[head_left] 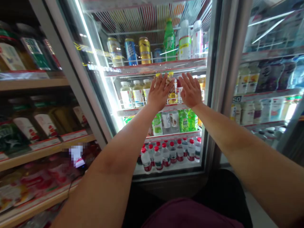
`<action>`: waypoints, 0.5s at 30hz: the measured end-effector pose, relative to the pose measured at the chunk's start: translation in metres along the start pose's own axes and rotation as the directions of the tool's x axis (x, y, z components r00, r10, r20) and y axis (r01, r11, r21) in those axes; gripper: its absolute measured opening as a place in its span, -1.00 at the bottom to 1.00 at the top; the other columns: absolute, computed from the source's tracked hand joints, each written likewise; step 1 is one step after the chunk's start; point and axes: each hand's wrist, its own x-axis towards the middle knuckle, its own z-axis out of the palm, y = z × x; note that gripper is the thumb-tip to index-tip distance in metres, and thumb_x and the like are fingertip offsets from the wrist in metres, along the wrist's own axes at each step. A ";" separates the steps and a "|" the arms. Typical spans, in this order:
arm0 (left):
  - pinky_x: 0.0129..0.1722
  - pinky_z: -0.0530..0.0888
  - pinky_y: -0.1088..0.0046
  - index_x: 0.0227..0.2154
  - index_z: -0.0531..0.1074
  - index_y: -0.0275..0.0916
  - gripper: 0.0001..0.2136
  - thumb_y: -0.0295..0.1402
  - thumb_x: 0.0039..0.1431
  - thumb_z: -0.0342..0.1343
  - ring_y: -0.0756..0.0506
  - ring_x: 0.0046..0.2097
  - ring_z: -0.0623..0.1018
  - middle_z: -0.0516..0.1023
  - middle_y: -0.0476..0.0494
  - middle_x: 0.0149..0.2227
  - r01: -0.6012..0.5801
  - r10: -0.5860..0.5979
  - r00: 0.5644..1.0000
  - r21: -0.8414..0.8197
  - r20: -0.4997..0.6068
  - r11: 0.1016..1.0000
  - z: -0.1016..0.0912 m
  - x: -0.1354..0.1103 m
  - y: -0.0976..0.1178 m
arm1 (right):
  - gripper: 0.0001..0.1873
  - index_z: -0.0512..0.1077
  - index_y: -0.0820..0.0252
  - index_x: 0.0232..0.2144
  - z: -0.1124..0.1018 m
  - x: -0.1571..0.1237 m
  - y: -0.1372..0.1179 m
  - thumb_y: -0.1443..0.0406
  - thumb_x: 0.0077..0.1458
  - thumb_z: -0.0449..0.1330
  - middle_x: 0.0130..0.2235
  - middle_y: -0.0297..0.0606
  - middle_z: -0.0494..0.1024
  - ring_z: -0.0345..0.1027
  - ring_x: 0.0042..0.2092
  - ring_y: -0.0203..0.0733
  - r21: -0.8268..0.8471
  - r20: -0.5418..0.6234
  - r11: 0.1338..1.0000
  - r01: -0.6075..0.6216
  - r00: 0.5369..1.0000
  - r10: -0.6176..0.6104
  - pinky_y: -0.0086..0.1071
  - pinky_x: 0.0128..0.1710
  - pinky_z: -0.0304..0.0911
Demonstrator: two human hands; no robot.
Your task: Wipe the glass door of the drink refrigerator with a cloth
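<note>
Both arms reach forward toward a lit drinks fridge. My left hand (158, 93) is held up with its fingers stretched out, in front of the middle shelf's bottles. Beside it on the right, my right hand (190, 91) is raised the same way, its fingers straight. Neither holds anything; whether they touch the glass or a bottle I cannot tell. Between the hands shows a yellow-labelled bottle (173, 95). White-capped bottles (137, 93) stand left of my left hand, partly hidden by it. Below the hands are green packs (184, 122) and white-labelled bottles (174, 122).
On the fridge's upper shelf stand a gold can (144, 50), a blue can (130, 51) and a green bottle (169, 41). Red-capped water bottles (166, 155) fill the bottom. A wooden shelf (35, 152) with bottles is at left; another fridge's metal frame (224, 79) is at right.
</note>
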 end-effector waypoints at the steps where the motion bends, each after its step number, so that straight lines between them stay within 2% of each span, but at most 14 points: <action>1: 0.60 -0.25 -0.12 0.56 0.22 -0.11 -0.40 -0.48 0.53 0.00 -0.31 0.63 -0.12 -0.02 -0.18 0.63 -0.005 0.005 1.000 -0.001 -0.005 1.000 0.001 0.001 -0.001 | -0.25 0.19 0.07 0.56 0.000 0.000 0.000 0.32 0.37 -0.07 0.58 -0.24 0.22 -0.07 0.62 0.09 -0.005 -0.004 1.000 -0.003 1.000 0.003 0.21 0.60 -0.15; 4: 0.60 -0.26 -0.14 0.56 0.24 -0.10 -0.40 -0.47 0.53 0.00 -0.31 0.63 -0.11 -0.01 -0.16 0.63 0.007 -0.007 0.999 -0.006 -0.040 1.000 0.005 0.004 -0.001 | -0.27 0.26 0.12 0.52 0.003 0.003 -0.001 0.33 0.34 -0.04 0.56 -0.18 0.26 -0.02 0.61 0.14 0.011 -0.026 1.000 -0.022 0.999 0.023 0.23 0.58 -0.08; 7: 0.61 -0.24 -0.12 0.56 0.23 -0.07 -0.39 -0.47 0.51 -0.01 -0.27 0.63 -0.11 0.00 -0.11 0.62 0.035 -0.036 0.997 -0.009 -0.067 0.999 0.008 0.004 -0.001 | -0.33 0.33 0.22 0.46 0.005 0.014 -0.007 0.30 0.36 -0.02 0.48 -0.05 0.38 0.14 0.54 0.21 0.073 -0.095 0.996 -0.046 0.994 0.053 0.23 0.54 0.04; 9: 0.62 -0.24 -0.06 0.58 0.17 -0.10 -0.36 -0.46 0.50 -0.02 -0.23 0.63 -0.14 -0.01 -0.06 0.63 0.044 -0.045 0.997 -0.015 -0.068 0.999 0.010 0.005 -0.001 | -0.33 0.31 0.24 0.47 0.004 0.023 -0.016 0.29 0.37 -0.01 0.43 -0.03 0.44 0.23 0.49 0.22 0.110 -0.128 0.994 -0.022 0.991 0.036 0.22 0.52 0.10; 13: 0.63 -0.25 0.19 0.62 -0.04 -0.37 -0.31 -0.35 0.51 -0.09 -0.14 0.63 -0.22 -0.12 -0.06 0.64 0.150 -0.153 0.984 -0.040 -0.094 0.988 0.012 0.006 -0.007 | -0.34 0.33 0.22 0.45 0.000 0.032 -0.049 0.31 0.35 0.07 0.42 -0.08 0.46 0.29 0.43 0.23 0.128 -0.039 0.985 0.112 0.993 -0.108 0.18 0.49 0.17; 15: 0.64 -0.22 0.12 0.61 -0.10 -0.44 -0.28 -0.31 0.50 -0.09 -0.17 0.63 -0.26 -0.22 -0.12 0.65 0.222 -0.228 0.961 -0.058 -0.154 0.973 0.011 0.003 -0.013 | -0.39 0.40 0.23 0.41 -0.002 0.030 -0.064 0.34 0.35 0.09 0.44 -0.10 0.45 0.30 0.42 0.23 0.114 0.022 0.978 0.177 0.983 -0.181 0.16 0.48 0.19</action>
